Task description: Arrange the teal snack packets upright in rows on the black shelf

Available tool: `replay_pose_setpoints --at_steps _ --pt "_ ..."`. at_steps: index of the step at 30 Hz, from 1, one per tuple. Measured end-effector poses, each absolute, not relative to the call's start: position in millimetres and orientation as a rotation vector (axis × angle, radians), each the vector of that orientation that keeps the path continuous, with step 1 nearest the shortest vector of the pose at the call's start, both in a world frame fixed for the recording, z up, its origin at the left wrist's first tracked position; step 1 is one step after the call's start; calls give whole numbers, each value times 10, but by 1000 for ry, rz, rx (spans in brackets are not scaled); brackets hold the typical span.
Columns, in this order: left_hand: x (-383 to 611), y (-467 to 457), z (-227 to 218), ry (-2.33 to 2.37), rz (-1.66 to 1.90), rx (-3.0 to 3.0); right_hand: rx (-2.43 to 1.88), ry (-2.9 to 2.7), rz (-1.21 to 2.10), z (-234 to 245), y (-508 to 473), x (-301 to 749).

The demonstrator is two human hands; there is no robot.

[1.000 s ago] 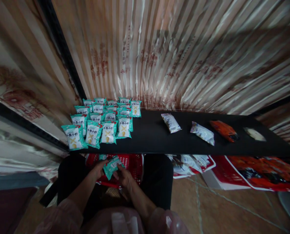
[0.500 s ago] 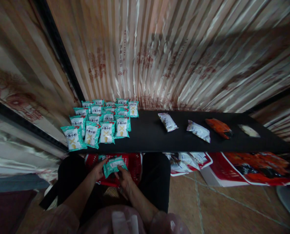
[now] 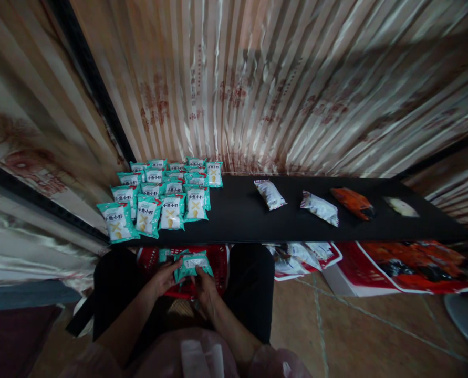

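Between my knees, above a red basket (image 3: 221,262), I hold a teal and white snack packet (image 3: 196,260). My right hand (image 3: 205,283) grips its near edge, thumb on top. My left hand (image 3: 166,277) is closed at the packet's left side; another teal edge shows by those fingers, and I cannot tell whether it is a second packet. More teal packaging (image 3: 165,254) lies in the basket, partly hidden by my hands. On the black shelf (image 3: 234,210) ahead, several matching snack packets (image 3: 172,212) stand in rows at the left end.
Farther right on the shelf lie two white packets (image 3: 270,194), an orange packet (image 3: 352,203) and a small pale packet (image 3: 401,206). Below are a basket of white packets (image 3: 302,257) and a red basket of orange packets (image 3: 418,262). A pleated curtain (image 3: 234,94) hangs behind.
The held packet has shifted slightly right and turned more level, its face tilting toward me. My hands have moved slightly right with it. The shelf packets stay put.
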State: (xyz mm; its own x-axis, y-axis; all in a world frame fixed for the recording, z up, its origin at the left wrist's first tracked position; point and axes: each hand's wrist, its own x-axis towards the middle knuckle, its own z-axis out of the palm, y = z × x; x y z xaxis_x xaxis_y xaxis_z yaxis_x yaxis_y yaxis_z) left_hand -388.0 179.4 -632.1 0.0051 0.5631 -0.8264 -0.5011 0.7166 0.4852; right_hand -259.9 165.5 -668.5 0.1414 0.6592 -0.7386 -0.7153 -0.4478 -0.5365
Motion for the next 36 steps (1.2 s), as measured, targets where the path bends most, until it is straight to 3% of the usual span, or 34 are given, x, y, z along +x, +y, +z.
replay_pose_setpoints --at_steps 25,36 --pt "-3791 1676 -6458 1391 875 276 -1333 67 1648 -6470 1541 -2319" --pt "-3906 1684 -6134 1287 860 310 -1279 16 1833 -6255 1593 -2154"
